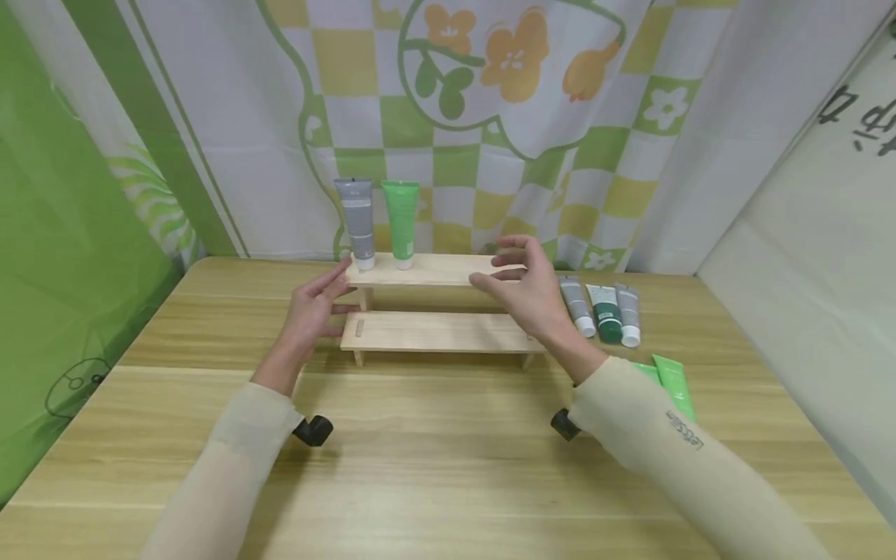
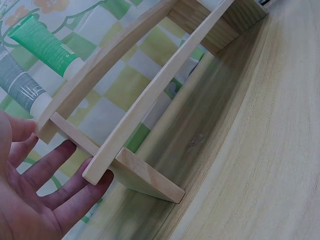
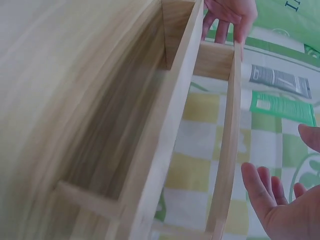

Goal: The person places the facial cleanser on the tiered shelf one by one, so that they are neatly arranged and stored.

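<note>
A two-tier wooden shelf (image 1: 434,333) stands on the table. On its upper plank, toward the left end, a grey squeeze tube (image 1: 359,222) and a green squeeze tube (image 1: 402,222) stand upright on their white caps, a small gap between them. My left hand (image 1: 313,311) holds the shelf's left end; in the left wrist view its thumb lies at the upper plank's end and its fingers reach around the side. Over the right part of the upper plank is my right hand (image 1: 528,292), fingers loosely bent and thumb apart, holding nothing in the right wrist view.
Right of the shelf lie two grey tubes, one of them a grey tube (image 1: 628,315) beside a white-and-dark-green tube (image 1: 606,315). Nearer, green tubes (image 1: 673,385) lie partly behind my right sleeve. A patterned curtain (image 1: 469,171) hangs behind the wooden table (image 1: 434,467).
</note>
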The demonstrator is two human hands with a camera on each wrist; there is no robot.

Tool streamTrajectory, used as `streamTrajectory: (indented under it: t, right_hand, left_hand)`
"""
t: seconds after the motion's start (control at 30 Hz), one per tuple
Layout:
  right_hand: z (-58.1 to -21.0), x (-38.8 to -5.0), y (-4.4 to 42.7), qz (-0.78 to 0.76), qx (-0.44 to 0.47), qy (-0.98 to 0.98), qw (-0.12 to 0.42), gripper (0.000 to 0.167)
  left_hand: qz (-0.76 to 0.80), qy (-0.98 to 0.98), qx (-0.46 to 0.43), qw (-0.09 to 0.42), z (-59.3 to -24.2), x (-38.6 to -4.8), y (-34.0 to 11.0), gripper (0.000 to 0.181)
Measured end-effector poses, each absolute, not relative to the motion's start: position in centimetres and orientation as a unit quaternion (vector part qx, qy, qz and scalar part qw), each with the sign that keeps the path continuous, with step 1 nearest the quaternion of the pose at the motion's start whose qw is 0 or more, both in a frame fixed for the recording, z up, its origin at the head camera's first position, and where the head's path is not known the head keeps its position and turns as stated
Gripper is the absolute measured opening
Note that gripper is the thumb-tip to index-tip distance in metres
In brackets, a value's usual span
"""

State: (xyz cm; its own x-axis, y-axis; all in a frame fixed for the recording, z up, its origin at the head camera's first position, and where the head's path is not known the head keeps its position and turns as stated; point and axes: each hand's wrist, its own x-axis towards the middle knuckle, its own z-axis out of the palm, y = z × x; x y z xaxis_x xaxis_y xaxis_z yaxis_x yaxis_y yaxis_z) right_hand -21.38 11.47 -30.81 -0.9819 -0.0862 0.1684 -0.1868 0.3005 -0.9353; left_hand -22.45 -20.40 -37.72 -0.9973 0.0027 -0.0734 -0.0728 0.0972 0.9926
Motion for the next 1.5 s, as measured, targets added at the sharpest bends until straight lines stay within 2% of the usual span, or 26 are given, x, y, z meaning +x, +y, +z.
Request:
streamTrajectory:
  t: [0.2,0.47,0.7,0.87,0.93,1.13,1.23,1.4,1.5]
  right_hand:
    - [-31.5,-20.4,15.0,0.589,0.063,-0.805,0.001,0.064]
    - [-32.3,-19.4,19.5,0.598,0.061,-0.797,-0.056,0.073]
    - [-33.3,-19.2,23.8,0.603,0.066,-0.790,-0.086,0.071]
    - [-33.5,-19.2,26.8,0.644,0.041,-0.753,-0.127,0.070]
    - [-33.7,-19.4,28.1,0.666,0.032,-0.732,-0.140,0.065]
    - [-34.4,-20.2,31.9,0.679,0.038,-0.716,-0.159,0.035]
    - [-34.5,-20.6,33.4,0.674,0.036,-0.717,-0.174,0.029]
    - [-34.6,-21.6,35.5,0.671,-0.003,-0.714,-0.198,0.032]
    - [-34.7,-22.3,36.5,0.672,-0.034,-0.710,-0.207,0.047]
  left_hand:
    - [0.669,0.742,-0.024,0.033,-37.4,-22.4,-20.3,0.046]
    - [0.674,0.737,-0.025,0.038,-37.1,-22.2,-20.3,0.046]
    - [0.673,0.738,-0.025,0.040,-37.3,-22.2,-20.4,0.047]
    - [0.670,0.741,-0.020,0.041,-37.3,-22.2,-20.4,0.046]
    - [0.669,0.742,-0.020,0.039,-37.4,-22.3,-20.5,0.046]
    - [0.666,0.745,-0.020,0.036,-37.4,-22.3,-20.4,0.046]
    - [0.669,0.742,-0.020,0.036,-37.4,-22.2,-20.4,0.046]
    - [0.675,0.736,-0.020,0.037,-37.4,-22.3,-20.4,0.047]
    - [0.675,0.736,-0.021,0.037,-37.5,-22.4,-20.4,0.046]
